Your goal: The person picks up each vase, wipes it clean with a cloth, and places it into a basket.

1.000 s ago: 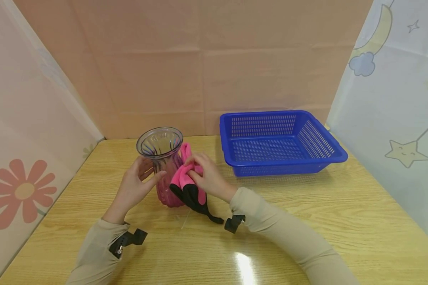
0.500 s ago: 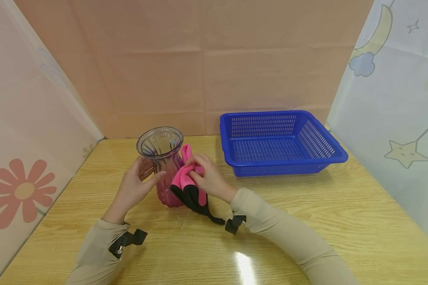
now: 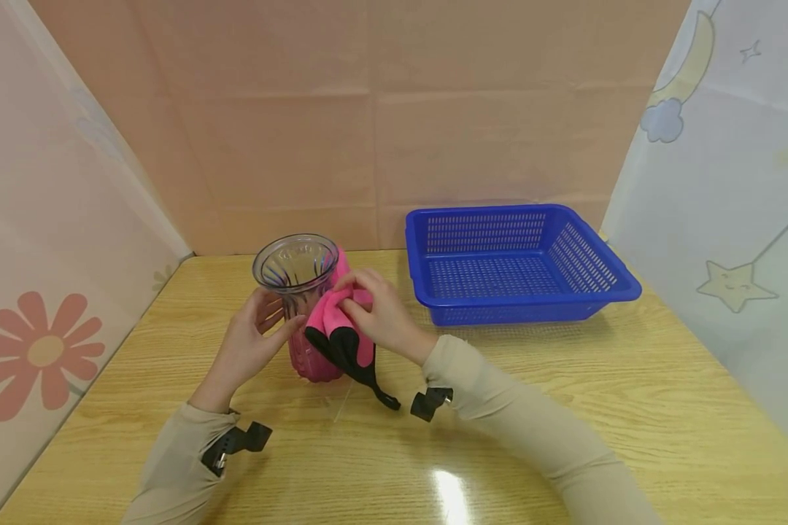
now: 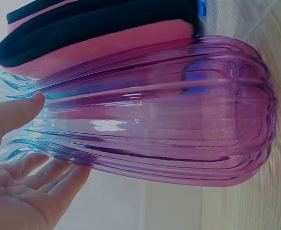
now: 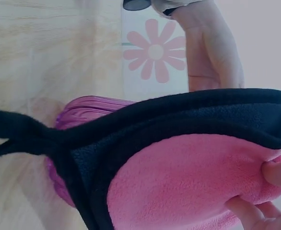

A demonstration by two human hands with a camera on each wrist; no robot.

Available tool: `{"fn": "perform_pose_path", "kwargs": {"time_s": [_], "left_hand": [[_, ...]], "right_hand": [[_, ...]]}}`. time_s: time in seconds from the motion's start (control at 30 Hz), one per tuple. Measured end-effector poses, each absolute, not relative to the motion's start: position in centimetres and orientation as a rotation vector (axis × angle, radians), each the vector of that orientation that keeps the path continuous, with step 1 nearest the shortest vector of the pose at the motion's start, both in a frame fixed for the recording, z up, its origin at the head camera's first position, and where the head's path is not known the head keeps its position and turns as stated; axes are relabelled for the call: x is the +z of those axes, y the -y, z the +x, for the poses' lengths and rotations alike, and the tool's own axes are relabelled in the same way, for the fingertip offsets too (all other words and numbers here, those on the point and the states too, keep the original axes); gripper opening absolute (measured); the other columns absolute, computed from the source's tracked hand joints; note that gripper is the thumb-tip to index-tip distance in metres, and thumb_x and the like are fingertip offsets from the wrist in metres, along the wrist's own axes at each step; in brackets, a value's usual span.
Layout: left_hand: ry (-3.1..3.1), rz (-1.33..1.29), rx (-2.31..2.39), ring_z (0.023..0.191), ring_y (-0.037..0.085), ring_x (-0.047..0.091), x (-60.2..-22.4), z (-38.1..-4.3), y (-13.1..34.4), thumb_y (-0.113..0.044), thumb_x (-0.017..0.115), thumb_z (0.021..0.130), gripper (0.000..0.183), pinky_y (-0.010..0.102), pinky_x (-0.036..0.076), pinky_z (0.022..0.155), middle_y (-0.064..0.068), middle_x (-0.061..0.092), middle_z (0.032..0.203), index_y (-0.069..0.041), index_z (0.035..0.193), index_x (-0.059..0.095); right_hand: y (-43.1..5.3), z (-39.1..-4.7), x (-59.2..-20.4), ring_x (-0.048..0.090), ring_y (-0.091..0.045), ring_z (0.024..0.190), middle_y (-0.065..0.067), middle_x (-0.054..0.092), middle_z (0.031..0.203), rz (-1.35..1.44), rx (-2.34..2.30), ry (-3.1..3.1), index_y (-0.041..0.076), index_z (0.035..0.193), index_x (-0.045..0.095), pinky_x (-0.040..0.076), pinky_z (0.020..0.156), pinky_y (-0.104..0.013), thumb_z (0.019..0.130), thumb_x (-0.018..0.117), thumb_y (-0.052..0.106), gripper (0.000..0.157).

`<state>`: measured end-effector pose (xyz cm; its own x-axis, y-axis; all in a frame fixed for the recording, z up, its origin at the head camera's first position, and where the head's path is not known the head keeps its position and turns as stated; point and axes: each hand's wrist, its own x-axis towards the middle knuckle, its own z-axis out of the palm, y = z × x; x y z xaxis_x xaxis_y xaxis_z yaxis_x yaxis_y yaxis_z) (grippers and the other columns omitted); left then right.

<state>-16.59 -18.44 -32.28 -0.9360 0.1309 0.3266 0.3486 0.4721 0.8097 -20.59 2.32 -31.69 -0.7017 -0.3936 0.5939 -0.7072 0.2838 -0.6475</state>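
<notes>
We had our left hand [image 3: 252, 335] wrapped partway round the neck of the glass vase [image 3: 306, 303], thumb apart from the fingers, vase upright between them. Our right hand [image 3: 382, 315] pinched the pink-and-black cloth [image 3: 336, 316] at the vase's side, the black end hanging below those fingertips. Beyond them, rightward, we had the blue basket [image 3: 528, 300] on the table [image 3: 650, 394].

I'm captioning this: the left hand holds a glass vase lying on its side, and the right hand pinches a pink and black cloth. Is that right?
Not quite: the glass vase is upright, as the head view shows. The left hand does hold it, and the right hand pinches a pink and black cloth.
</notes>
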Motion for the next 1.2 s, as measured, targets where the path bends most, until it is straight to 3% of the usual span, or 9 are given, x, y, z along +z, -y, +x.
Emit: {"fn": "perform_pose_path", "kwargs": {"time_s": [0.63, 1.2], "left_hand": [[2.544, -0.489, -1.445, 0.125, 0.043, 0.040, -32.4, -16.8, 18.5, -0.010, 0.060, 0.087, 0.058, 0.051, 0.037, 0.102, 0.022, 0.042, 0.132, -0.002, 0.135, 0.028], [2.526, -0.725, -1.509, 0.129, 0.046, 0.033, -32.4, -17.3, 19.3, -0.003, 0.049, 0.092, 0.066, 0.051, 0.036, 0.101, 0.021, 0.026, 0.145, -0.014, 0.145, 0.012]], "right_hand": [[-3.0, -20.5, -29.4, 0.059, -0.027, 0.101, -0.017, 0.052, 0.099, 0.985, 1.650, 2.097, -0.002, 0.097, 0.054, 0.057, 0.073, -0.026, 0.084, 0.057, -0.005, 0.014], [-3.6, -21.1, -28.9, 0.059, -0.028, 0.106, -0.016, 0.052, 0.105, 1.024, 1.708, 2.131, -0.002, 0.102, 0.053, 0.056, 0.076, -0.027, 0.085, 0.054, -0.006, 0.017]]}}
